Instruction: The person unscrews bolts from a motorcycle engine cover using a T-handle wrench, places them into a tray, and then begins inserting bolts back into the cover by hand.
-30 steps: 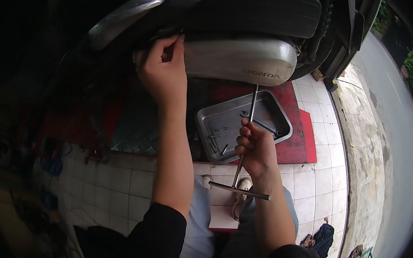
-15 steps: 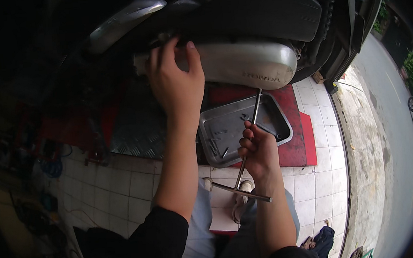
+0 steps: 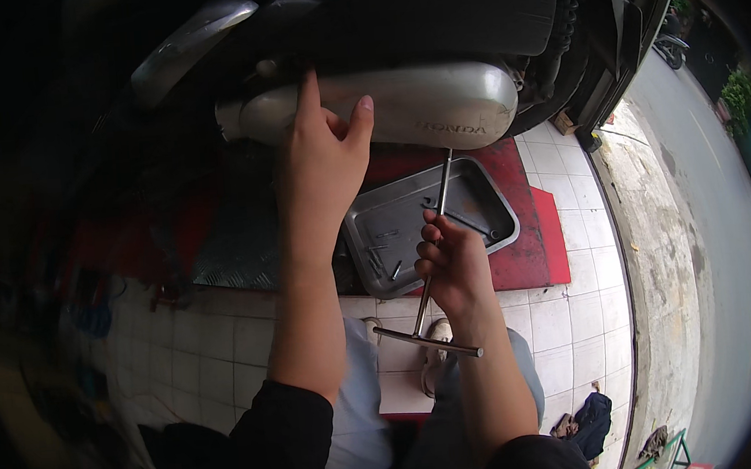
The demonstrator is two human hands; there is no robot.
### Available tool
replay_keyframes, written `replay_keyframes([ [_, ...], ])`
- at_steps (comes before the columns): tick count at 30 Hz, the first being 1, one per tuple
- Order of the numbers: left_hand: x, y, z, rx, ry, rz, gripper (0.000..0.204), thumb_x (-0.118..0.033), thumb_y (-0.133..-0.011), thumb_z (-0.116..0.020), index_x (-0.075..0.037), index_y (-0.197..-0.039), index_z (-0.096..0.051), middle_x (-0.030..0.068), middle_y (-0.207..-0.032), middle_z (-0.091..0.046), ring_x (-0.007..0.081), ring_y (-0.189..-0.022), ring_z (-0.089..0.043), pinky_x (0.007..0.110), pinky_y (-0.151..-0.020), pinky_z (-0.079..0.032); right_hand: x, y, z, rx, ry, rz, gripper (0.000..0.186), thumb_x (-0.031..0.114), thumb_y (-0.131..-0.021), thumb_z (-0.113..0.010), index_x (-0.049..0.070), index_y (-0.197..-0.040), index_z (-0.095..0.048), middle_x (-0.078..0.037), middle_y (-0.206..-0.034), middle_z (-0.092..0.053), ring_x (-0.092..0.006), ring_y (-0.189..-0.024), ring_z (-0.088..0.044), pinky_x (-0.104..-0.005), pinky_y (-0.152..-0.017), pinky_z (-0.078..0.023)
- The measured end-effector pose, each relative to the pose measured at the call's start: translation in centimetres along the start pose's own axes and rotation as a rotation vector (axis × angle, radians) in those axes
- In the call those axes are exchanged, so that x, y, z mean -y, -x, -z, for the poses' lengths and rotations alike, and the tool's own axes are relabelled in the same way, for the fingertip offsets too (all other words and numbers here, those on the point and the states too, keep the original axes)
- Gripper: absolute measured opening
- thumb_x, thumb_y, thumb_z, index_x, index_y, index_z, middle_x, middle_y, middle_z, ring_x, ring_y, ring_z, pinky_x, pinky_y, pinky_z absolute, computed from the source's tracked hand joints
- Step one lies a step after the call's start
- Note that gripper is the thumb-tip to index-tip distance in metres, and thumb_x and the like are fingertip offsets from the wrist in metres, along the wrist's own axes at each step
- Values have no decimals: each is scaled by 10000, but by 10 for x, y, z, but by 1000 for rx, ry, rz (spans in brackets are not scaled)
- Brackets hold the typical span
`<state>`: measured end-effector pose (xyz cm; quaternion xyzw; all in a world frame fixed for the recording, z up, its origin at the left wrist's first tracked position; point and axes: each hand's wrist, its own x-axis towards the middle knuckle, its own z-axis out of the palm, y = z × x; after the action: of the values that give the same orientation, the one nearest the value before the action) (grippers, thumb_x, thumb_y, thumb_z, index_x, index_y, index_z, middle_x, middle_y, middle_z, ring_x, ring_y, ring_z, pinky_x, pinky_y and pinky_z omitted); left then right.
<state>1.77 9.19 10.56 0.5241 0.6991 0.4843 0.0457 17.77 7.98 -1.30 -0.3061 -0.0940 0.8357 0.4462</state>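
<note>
My left hand (image 3: pixel 325 150) is raised at a motorcycle's silver side cover (image 3: pixel 421 90), index finger extended to the dark gap along its top edge, beside a small metal fitting (image 3: pixel 266 68); thumb stands apart, the other fingers are mostly hidden. My right hand (image 3: pixel 448 264) grips the shaft of a long metal T-handle wrench (image 3: pixel 419 337), whose upper end disappears at the cover's lower edge. Behind that hand, a metal tray (image 3: pixel 502 220) holds a spanner (image 3: pixel 470 221) and several small slim metal parts (image 3: pixel 394 271).
The tray rests on a red platform (image 3: pixel 548 247) over white floor tiles (image 3: pixel 579 351). A dark cloth (image 3: pixel 591 420) lies at lower right. Beyond the doorway is a road (image 3: pixel 717 208) with a parked two-wheeler (image 3: pixel 670 48). My shoe (image 3: pixel 434 362) shows below.
My left hand has gone from a pinch at the cover to index finger extended and thumb apart. The view has shifted slightly; my right hand keeps the same grip on the wrench.
</note>
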Motion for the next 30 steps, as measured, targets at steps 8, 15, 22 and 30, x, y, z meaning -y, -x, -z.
replay_keyframes([
  [8, 1, 24, 5, 546, -69, -137, 324, -315, -945, -616, 5, -950, -665, 81, -651, -647, 144, -610, -622, 279, -603, -468, 24, -1, 10, -55, -80, 87, 190, 166, -1005, -393, 52, -1107, -504, 18, -776, -482, -67, -560, -352, -212, -484, -283],
  [15, 17, 90, -45, 1318, -88, -90, 539, -505, -954, -545, 32, -948, -594, 194, -851, -681, 299, -845, -690, 395, -716, -515, 30, -24, 38, -54, -204, 100, 198, 150, -1014, -372, 14, -1095, -491, -17, -776, -489, -71, -568, -367, -215, -491, -309],
  [22, 54, 124, -42, 1047, 531, 356, 281, -263, -1008, -497, -27, -871, -565, -23, -622, -475, 65, -510, -447, 253, -467, -348, 34, -21, 26, 17, 407, 212, 276, 205, -1014, -420, 2, -1101, -585, -58, -832, -605, -140, -722, -552, -270, -644, -440],
  [30, 106, 97, -28, 786, 798, 409, 319, -234, -980, -453, -12, -836, -631, -90, -538, -355, 9, -448, -276, 216, -436, -189, -1, -53, 56, 48, 1787, 670, 235, 78, -857, -614, -19, -1071, -624, -205, -897, -691, -321, -810, -690, -375, -715, -527],
])
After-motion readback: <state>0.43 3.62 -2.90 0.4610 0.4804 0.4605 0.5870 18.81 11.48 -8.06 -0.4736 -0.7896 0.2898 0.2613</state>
